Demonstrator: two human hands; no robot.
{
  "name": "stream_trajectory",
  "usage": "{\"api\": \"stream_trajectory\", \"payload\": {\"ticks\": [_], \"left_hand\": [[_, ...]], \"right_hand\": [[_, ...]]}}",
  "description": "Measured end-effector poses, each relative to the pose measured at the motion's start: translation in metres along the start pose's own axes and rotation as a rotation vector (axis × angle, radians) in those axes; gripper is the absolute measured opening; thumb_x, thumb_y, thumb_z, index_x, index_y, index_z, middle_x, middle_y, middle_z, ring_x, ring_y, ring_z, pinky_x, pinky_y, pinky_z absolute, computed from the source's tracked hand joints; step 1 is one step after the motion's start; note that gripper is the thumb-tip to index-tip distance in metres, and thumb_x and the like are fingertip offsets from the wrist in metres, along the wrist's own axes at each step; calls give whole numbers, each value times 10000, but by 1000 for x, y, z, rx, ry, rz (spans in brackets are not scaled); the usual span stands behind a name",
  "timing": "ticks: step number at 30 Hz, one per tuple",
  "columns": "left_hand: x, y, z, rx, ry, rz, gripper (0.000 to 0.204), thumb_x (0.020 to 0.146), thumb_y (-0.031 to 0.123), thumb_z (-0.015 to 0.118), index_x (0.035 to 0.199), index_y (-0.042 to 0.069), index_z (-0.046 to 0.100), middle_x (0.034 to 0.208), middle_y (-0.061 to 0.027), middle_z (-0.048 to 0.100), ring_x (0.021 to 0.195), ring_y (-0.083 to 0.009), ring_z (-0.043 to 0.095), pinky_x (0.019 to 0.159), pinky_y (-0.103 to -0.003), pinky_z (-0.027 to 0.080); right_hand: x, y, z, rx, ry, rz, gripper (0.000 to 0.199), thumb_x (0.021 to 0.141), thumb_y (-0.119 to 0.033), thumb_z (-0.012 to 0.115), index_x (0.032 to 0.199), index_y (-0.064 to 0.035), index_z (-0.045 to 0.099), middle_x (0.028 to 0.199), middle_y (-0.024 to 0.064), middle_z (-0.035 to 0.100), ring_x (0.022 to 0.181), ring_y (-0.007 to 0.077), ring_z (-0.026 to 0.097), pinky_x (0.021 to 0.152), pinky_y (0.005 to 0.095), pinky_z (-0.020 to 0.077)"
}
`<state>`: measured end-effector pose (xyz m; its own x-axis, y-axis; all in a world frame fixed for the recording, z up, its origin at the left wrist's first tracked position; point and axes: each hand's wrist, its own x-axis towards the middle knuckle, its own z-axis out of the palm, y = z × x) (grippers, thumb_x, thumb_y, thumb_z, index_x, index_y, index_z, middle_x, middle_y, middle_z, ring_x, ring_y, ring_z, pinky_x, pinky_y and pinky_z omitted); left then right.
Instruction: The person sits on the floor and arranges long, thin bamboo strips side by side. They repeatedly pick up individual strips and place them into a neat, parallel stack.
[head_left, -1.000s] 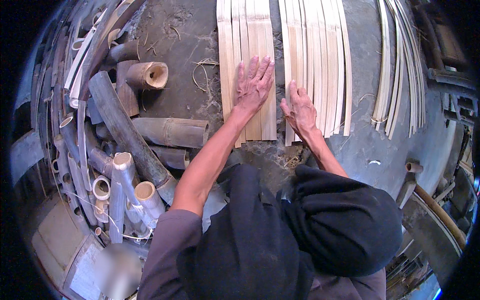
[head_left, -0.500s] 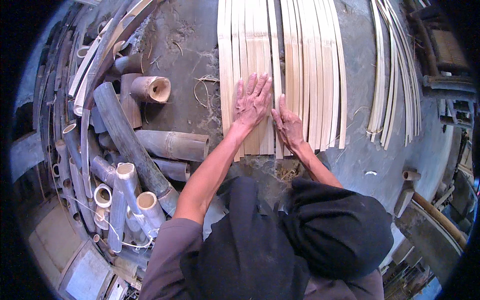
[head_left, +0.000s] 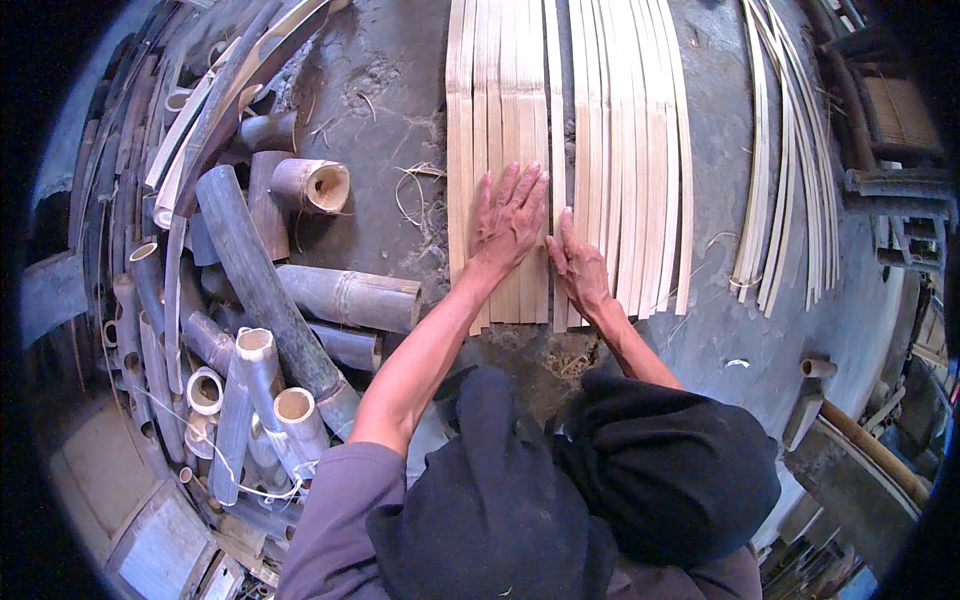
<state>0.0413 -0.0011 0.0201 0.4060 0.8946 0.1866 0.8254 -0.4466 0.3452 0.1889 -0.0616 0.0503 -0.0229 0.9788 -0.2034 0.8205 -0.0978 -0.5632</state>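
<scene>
My flat left hand [head_left: 510, 228] and loosely splayed right hand [head_left: 582, 270] seemingly align pale strips [head_left: 510, 120] at twelve o'clock, needing a light nudge toward nine.

The left hand [head_left: 508, 230] lies flat on pale strips [head_left: 508, 125], the right hand [head_left: 583, 272] just beside it

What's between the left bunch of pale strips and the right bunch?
In the head view, one thin pale strip lies there, with a dark sliver of floor on its right.

2 hands [head_left: 508, 232] [head_left: 583, 274], 2 broad strip rows [head_left: 500, 110] [head_left: 632, 120], 1 lone strip [head_left: 557, 140]
</scene>
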Motion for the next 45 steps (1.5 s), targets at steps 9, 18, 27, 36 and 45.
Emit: {"api": "stream_trajectory", "payload": {"ticks": [9, 18, 27, 36, 45], "left_hand": [[-1, -5, 11, -19, 52, -8, 500, 940, 261, 515, 1429, 185, 445, 1512, 6, 384, 1420, -249, 301, 1162, -512, 168], [-2, -3, 5, -49, 19, -12, 528, 921, 256, 539, 1434, 185, 434, 1514, 7, 381, 1439, -233, 263, 1174, -492, 141], [-2, -3, 1, -46, 1, 3, 556, 919, 236, 533, 1456, 185, 398, 1534, 2, 347, 1444, -235, 253, 1176, -491, 131], [0, -2, 7, -36, 8, -1, 538, 909, 238, 546, 1433, 180, 435, 1520, -4, 372, 1438, -238, 269, 1172, -500, 148], [0, -8, 10, 110, 16, 19, 542, 906, 239, 523, 1436, 171, 432, 1529, -9, 361, 1436, -242, 278, 1165, -520, 147]], "right_hand": [[-6, -9, 0, 334, 165, 103, 575, 991, -272, 505, 1480, -42, 306, 584, 113, 372, 531, 146, 421, 501, 326, 395], [-10, -8, 1, 231, 94, 155, 558, 988, -259, 492, 1447, 18, 336, 571, 209, 462, 498, 272, 546, 512, 411, 439], [1, -1, -10, -149, -120, 106, 617, 981, -270, 453, 1458, 45, 222, 668, 304, 604, 668, 467, 642, 614, 537, 507], [2, -8, -20, -291, -200, 93, 695, 966, -296, 497, 1464, 64, 172, 702, 303, 623, 675, 459, 652, 624, 550, 511], [6, 7, -10, -396, -165, 75, 639, 969, -368, 467, 1503, -108, 232, 722, 259, 647, 673, 409, 661, 627, 524, 514]]}}
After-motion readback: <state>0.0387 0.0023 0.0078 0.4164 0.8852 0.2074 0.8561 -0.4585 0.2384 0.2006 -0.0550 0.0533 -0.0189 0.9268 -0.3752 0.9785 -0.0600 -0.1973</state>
